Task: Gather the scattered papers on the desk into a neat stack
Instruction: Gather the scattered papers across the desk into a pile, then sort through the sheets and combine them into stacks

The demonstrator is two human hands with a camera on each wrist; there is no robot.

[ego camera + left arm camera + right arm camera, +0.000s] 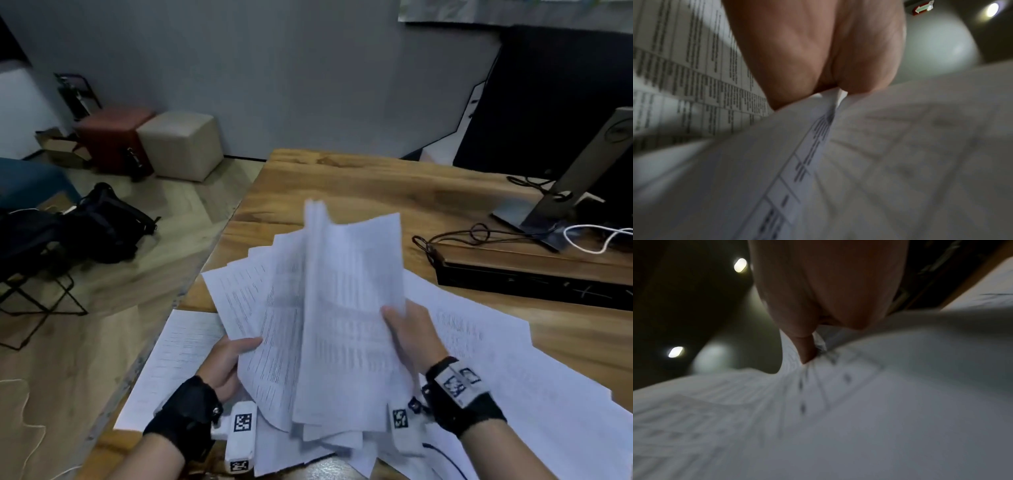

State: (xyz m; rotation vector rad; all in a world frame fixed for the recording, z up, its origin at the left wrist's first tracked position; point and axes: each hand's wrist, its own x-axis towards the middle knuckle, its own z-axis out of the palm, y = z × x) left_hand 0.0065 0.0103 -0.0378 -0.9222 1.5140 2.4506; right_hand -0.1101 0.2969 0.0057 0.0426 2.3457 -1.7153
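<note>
A loose bundle of printed white papers (329, 308) is raised and fanned above the wooden desk (359, 181). My left hand (229, 359) grips its left edge, thumb on top. My right hand (411, 335) grips its right edge, thumb over the front sheets. In the left wrist view the left hand (830, 87) pinches paper edges (797, 146). The right wrist view shows the right hand (813, 337) pinching blurred sheets (838, 418). More sheets lie flat on the desk: one at the left (171, 363), several at the right (513, 377).
A black and wooden bar (534, 274) with cables lies at the right. Behind it stands a monitor stand (561, 192) with a white cable (596, 236). The desk's left edge (205, 267) drops to the floor, where a black bag (102, 226) and two cube stools (154, 144) sit.
</note>
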